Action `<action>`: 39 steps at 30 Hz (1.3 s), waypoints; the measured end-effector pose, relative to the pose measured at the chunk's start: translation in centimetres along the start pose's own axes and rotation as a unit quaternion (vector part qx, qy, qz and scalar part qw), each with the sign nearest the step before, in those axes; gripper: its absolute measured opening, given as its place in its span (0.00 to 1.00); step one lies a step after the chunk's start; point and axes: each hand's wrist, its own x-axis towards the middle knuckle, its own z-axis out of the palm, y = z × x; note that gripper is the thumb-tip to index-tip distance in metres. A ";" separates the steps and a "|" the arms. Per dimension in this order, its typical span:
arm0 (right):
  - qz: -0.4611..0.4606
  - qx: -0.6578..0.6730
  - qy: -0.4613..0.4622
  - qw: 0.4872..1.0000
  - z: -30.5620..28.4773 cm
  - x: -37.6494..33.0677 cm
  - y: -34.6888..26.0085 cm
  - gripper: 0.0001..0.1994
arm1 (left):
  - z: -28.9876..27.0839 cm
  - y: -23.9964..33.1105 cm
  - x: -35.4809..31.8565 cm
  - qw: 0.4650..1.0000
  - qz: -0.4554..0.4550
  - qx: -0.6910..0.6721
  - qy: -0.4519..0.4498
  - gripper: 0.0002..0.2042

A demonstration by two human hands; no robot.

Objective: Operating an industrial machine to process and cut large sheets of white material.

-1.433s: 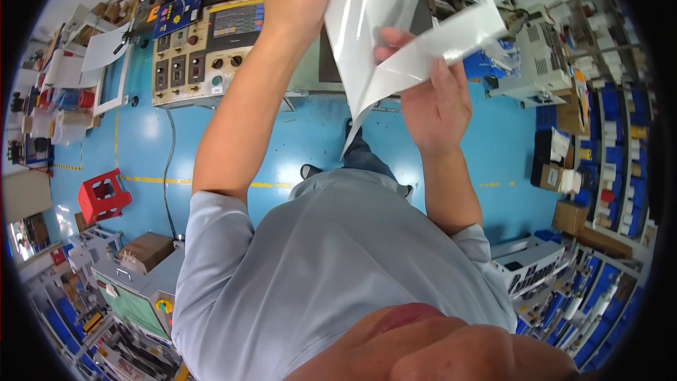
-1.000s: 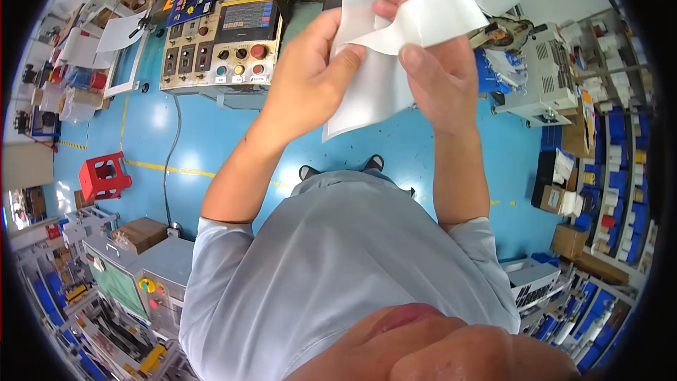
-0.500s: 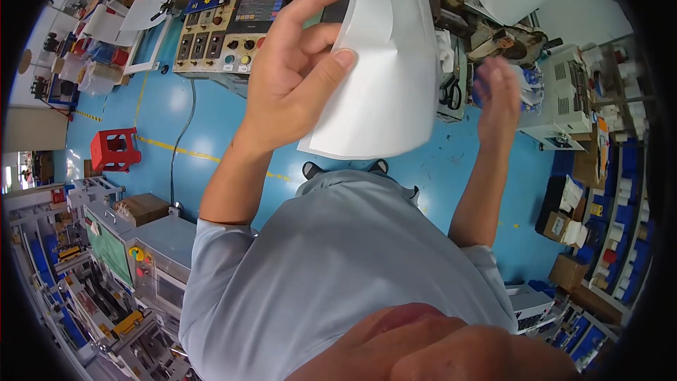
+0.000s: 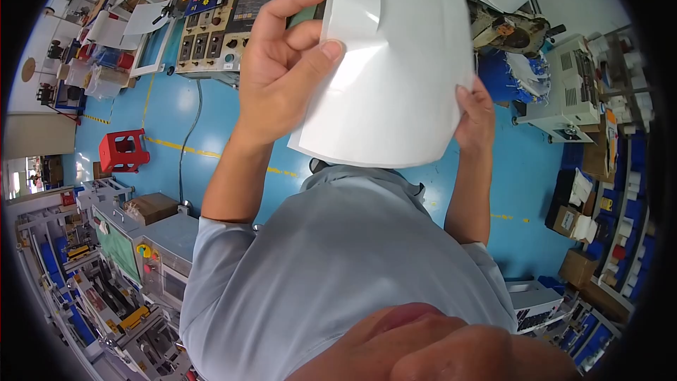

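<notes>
A large glossy white sheet (image 4: 402, 85) hangs in front of my body, bowed, with a strip folded or layered along its upper left. My left hand (image 4: 282, 70) pinches its left edge, thumb on the near face and fingers behind. At the right edge, my right hand (image 4: 475, 114) grips the sheet with the thumb in front; its other fingers are partly hidden behind. The sheet's upper end runs out of view at the top.
Beyond the sheet stands a machine with a control panel (image 4: 218, 39). A red stool (image 4: 124, 150) is on the blue floor (image 4: 226, 109) to the left. Grey equipment (image 4: 176, 233) stands nearer on the left; a beige cabinet (image 4: 570, 92) and shelves (image 4: 620, 204) line the right.
My right hand has moved left and taken hold of the sheet's right edge. The sheet is spread wider to the right; my left hand keeps its hold and has shifted slightly left.
</notes>
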 end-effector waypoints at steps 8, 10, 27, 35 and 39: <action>-0.204 -0.101 0.085 0.970 0.8 -0.9 -4.1 0.18 | -0.2 -0.1 -0.2 0.990 0.010 0.118 0.076 0.15; -0.224 -0.106 0.100 0.964 1.2 -1.1 -4.6 0.18 | -0.1 -0.3 -0.3 0.984 0.029 0.144 0.100 0.15; -0.219 -0.076 0.130 0.964 2.9 0.9 -4.4 0.18 | -2.4 -0.6 -1.4 0.996 0.056 0.027 0.061 0.12; -0.221 -0.077 0.132 0.963 4.0 1.6 -4.5 0.18 | -3.2 -1.4 -1.0 0.997 0.040 -0.018 0.071 0.12; -0.212 -0.160 0.138 0.954 3.5 1.3 -4.9 0.17 | -4.5 -2.2 0.5 0.994 -0.018 0.034 0.106 0.18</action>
